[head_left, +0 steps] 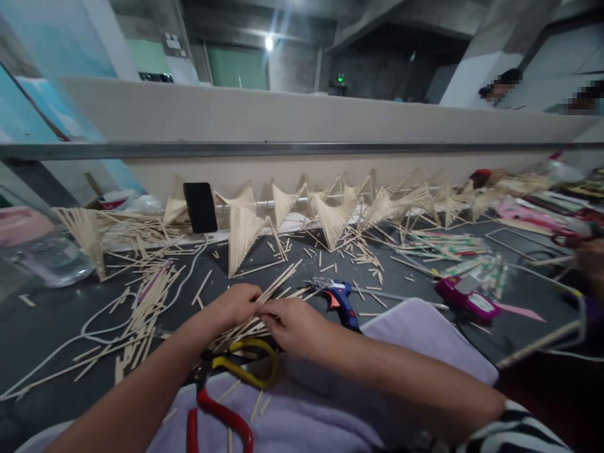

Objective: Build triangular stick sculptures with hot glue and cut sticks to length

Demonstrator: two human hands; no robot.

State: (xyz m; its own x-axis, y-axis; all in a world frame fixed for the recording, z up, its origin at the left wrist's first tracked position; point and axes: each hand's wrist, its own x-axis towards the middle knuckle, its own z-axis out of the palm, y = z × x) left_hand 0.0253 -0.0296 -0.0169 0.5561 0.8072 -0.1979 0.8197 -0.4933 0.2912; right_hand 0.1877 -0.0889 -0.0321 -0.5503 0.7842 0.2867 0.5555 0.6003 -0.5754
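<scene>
My left hand (240,304) and my right hand (293,322) meet at the middle of the table, fingertips pinched together. Whatever they pinch is hidden by the fingers. Around and behind them lies a pile of thin wooden sticks (279,281). Just below my hands are pliers with yellow handles (245,363) and pliers with red handles (225,420). A blue glue gun (343,303) rests to the right of my right hand, its nozzle pointing left. Under my right forearm is a lilac towel (410,333).
Twisted fan-shaped stick models (243,236) stand in a row along the back. A black phone (200,207) leans upright among them. At left are more sticks (151,308), a white cable and a pink-lidded jug (56,251). A magenta device (467,299) and wrapped sticks lie right. Another person's hand (592,261) is at the right edge.
</scene>
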